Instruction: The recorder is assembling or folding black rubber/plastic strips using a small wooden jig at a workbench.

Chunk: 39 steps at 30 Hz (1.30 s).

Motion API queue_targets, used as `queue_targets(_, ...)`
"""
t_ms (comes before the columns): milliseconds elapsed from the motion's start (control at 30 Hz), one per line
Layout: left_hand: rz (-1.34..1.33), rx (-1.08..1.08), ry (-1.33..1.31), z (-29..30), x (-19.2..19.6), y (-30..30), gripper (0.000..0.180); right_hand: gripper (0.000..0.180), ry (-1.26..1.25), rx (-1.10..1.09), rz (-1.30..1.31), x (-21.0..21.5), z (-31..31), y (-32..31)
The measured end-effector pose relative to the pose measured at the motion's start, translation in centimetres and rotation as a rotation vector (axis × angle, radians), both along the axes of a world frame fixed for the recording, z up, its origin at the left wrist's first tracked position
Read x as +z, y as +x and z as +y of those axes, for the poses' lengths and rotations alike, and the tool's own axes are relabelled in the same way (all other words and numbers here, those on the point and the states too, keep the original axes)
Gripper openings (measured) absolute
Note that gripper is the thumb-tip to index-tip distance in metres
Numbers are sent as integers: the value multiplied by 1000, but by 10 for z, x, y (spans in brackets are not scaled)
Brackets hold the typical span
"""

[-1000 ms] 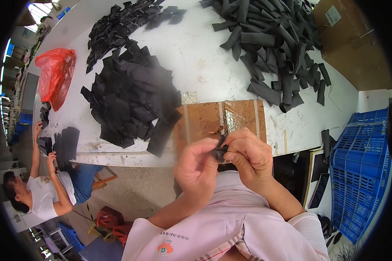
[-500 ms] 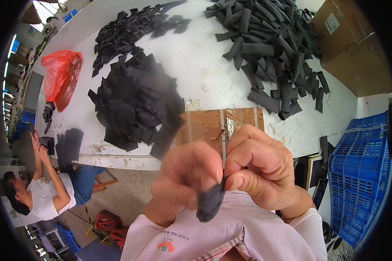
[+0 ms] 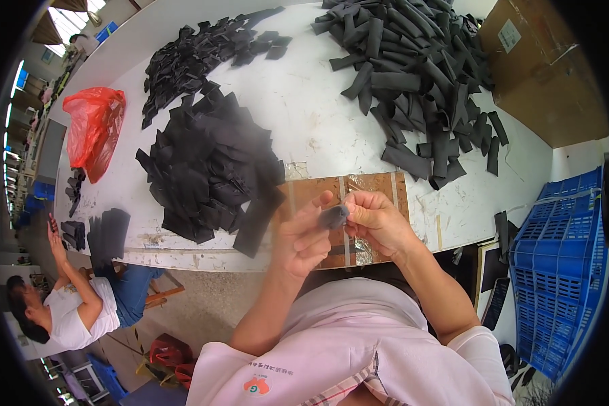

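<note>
Over the table's front edge, both hands are at a small, curled piece of black fabric (image 3: 333,216). My right hand (image 3: 380,220) pinches its right end between thumb and fingers. My left hand (image 3: 303,238), slightly smeared by motion, has its fingers bent around the left part, with one finger sticking up. Just left of my hands lies a large heap of flat black fabric pieces (image 3: 210,162). At the far right of the table, black fabric tubes (image 3: 413,81) form another pile. Beneath my hands, a brown cardboard sheet (image 3: 311,193) is taped to the tabletop.
A third heap of small black pieces (image 3: 183,64) lies farther back on the white table (image 3: 298,101). A red plastic bag (image 3: 96,128) sits at the left, a cardboard box (image 3: 541,74) at the right. Blue crates (image 3: 558,271) stand lower right. A co-worker (image 3: 81,304) sits at the left.
Both hands have moved away from my chest, out over the table edge, carrying the black fabric piece. The co-worker's hands have shifted slightly.
</note>
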<state>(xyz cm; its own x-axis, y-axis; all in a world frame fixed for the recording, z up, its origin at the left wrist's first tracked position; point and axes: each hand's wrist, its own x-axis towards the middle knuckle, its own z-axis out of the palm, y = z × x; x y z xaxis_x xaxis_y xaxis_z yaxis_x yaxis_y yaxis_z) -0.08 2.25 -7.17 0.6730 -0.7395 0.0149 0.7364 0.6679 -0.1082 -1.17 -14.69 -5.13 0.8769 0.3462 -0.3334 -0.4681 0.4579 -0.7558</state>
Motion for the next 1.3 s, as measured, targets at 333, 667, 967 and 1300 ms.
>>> queue_targets(333,-1194,773,1234,-10,54,3,15,21,-634,-118,-402,24,-8,5)
queue_targets(667,-645,829,954,-14,33,-20,12,23,-1387,109,-1199,23,-3,5)
queue_targets(967,-1175,562,1310,-31,77,-1,12,14,-1094,-109,-1149,30,-7,-3)
queue_targets(1300,-966,809,1194,-33,67,-11,10,12,-1042,15,-1018,7,-6,-2)
